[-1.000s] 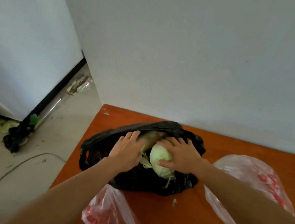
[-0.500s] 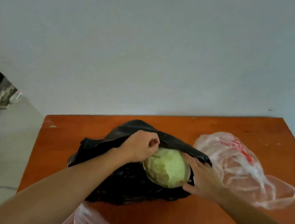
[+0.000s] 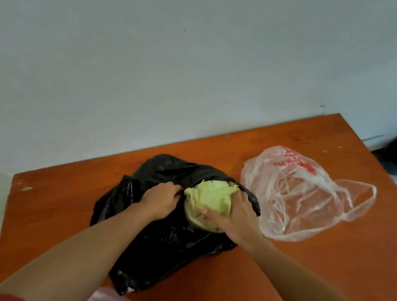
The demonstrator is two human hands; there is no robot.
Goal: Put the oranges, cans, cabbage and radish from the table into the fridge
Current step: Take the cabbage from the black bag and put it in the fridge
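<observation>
One item in play: the cabbage (image 3: 211, 201), half out of the black bag (image 3: 163, 239) on the orange table (image 3: 290, 272). Right hand (image 3: 236, 218) lies spread over its right side, fingers wrapped on it; left hand (image 3: 160, 200) is curled on the bag's edge beside it. An empty clear bag (image 3: 298, 197) sits just right. No fridge, oranges, cans or radish in view (radish may be inside the bag), so judged progress: cabbage not yet stowed, rest unknown.

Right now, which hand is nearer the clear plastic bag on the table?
Right. The right hand rests on the cabbage, beside the clear plastic bag; the left hand grips the black bag, beyond the cabbage.
</observation>
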